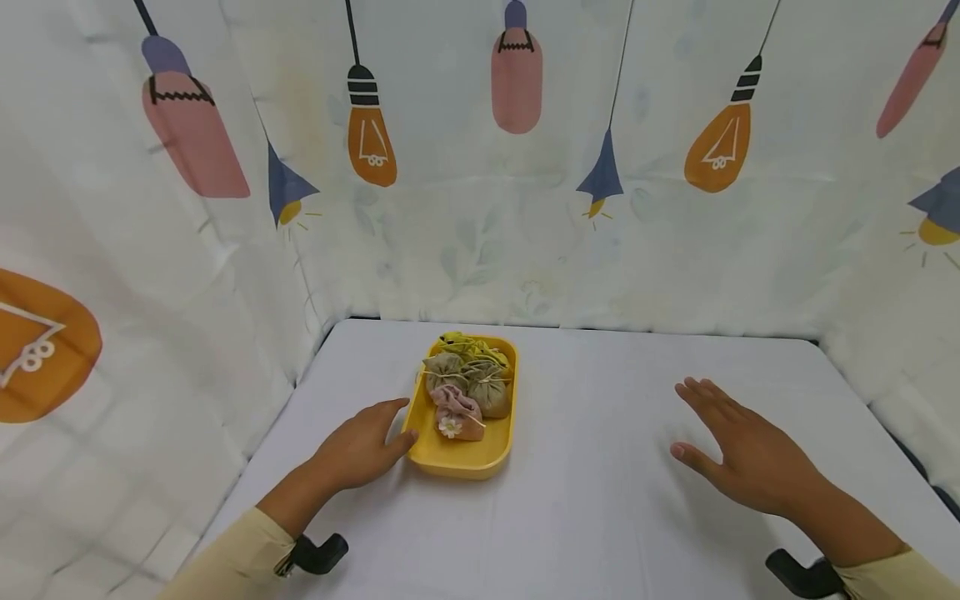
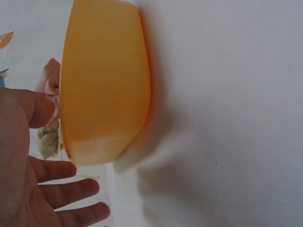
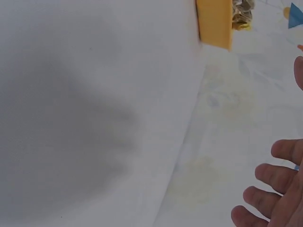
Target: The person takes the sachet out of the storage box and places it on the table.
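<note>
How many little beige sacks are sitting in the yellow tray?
2 that I can see. The left beige sack is just behind the pink sack; the right beige sack sits beside it. More could be hidden in the pile.

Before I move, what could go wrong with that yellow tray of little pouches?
The left hand is at the left edge of the yellow tray, while the right hand is well away, so a one-sided lift might tip it. The pink pouch pokes above the rim in the left wrist view and could tumble out if the tray tilts.
</note>
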The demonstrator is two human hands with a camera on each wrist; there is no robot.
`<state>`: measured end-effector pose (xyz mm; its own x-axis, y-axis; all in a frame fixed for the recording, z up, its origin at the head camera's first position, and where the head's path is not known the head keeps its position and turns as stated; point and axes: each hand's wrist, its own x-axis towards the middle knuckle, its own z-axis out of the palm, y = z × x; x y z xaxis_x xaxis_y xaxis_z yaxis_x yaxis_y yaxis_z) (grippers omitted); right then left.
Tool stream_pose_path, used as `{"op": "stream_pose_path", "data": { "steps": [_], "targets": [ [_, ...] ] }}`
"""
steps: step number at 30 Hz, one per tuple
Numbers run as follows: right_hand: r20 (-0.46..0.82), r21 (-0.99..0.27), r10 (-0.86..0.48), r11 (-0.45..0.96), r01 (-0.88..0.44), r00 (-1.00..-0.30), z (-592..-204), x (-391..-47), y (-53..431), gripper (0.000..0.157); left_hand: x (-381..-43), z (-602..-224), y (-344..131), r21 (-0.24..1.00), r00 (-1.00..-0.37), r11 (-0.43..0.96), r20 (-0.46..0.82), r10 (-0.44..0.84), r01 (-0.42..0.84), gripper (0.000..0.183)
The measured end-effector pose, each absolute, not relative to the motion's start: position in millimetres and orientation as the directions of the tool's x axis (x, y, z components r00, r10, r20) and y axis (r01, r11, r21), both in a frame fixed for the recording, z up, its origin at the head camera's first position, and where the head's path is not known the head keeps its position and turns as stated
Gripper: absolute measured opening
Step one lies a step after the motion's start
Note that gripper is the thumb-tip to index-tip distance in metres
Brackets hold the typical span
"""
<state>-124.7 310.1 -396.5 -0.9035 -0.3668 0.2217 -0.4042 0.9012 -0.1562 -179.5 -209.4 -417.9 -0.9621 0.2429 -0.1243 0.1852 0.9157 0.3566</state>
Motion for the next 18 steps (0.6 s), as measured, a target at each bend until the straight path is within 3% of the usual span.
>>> {"op": "stream_pose_path", "data": {
  "steps": [18],
  "targets": [
    [0.203,-0.219,-0.353,0.893,-0.394,-0.913,-403.1,-137.6,292.3,0.077,-184.2,-431.8,-210.4,0.442,-0.963,0.882,-0.125,0.239,0.161,0.056]
  ]
}}
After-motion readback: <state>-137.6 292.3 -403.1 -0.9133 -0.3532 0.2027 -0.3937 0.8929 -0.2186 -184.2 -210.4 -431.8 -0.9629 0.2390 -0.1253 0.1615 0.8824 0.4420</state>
